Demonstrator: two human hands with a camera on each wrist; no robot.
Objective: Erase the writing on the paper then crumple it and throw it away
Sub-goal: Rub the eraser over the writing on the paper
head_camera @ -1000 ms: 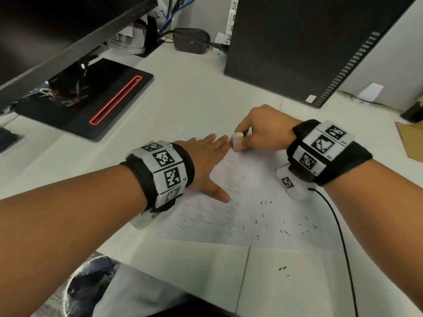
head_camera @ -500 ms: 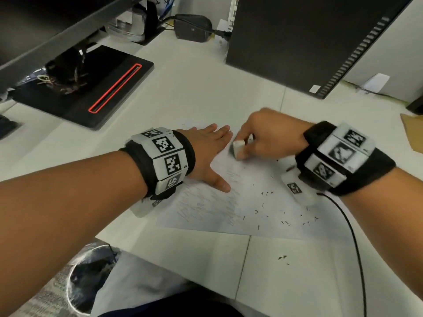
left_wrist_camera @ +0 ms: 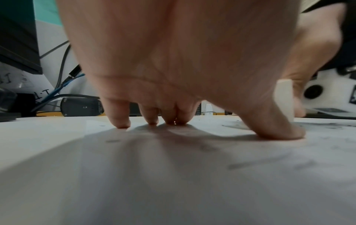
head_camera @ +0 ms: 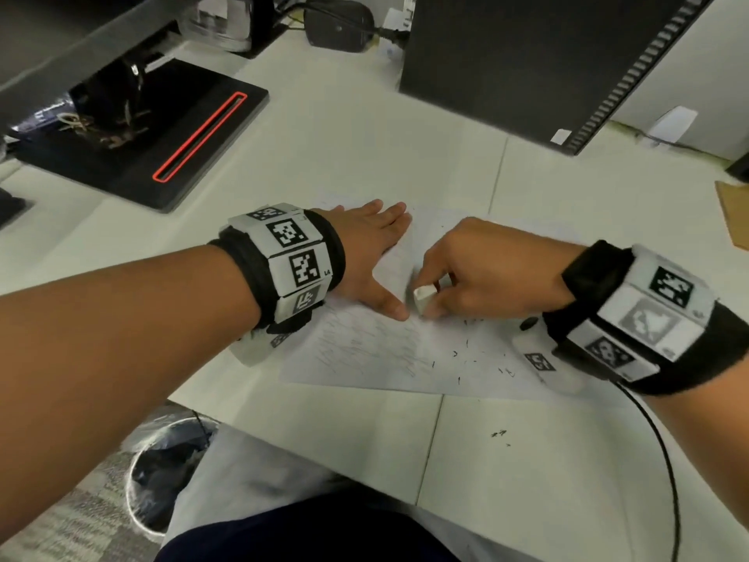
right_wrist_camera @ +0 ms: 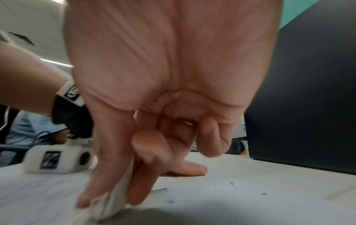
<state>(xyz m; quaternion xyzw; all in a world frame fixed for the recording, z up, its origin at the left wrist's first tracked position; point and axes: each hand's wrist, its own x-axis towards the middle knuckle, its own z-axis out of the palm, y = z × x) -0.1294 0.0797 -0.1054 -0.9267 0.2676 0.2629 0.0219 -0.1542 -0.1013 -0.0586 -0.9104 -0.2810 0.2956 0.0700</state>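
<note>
A wire-rimmed waste bin (head_camera: 162, 476) is seen nearest, below the tabletop (head_camera: 527, 472) edge, left of the person's lap. A few dark eraser crumbs (head_camera: 499, 434) are scattered on the bare tabletop just in front of the paper. The sheet of paper (head_camera: 385, 358) is laid flat on the tabletop between the two forearms; faint pencil lines are left on its near-left part, more crumbs on its near-right part. A black cable (head_camera: 664, 460) is run from the right wrist toward the near edge.

The paper is pinned by the left hand (head_camera: 364, 257), laid flat on its left part with fingers (left_wrist_camera: 119, 117) straight and thumb spread; nothing is held in that grip. A white eraser (head_camera: 424, 298) is pinched in the right hand (head_camera: 486, 273) between thumb and curled fingers, its lower end pressed onto the paper just beside the left thumb tip; in the right wrist view the eraser (right_wrist_camera: 113, 199) is seen smudged grey at the contact end.

Farther back, a black monitor base with a red-outlined slot (head_camera: 162, 131) is placed on the left, a black computer tower (head_camera: 527, 62) on the right, and a black power adapter (head_camera: 338, 24) between them at the far edge. A brown cardboard piece (head_camera: 735, 215) is cut off at the right edge.
</note>
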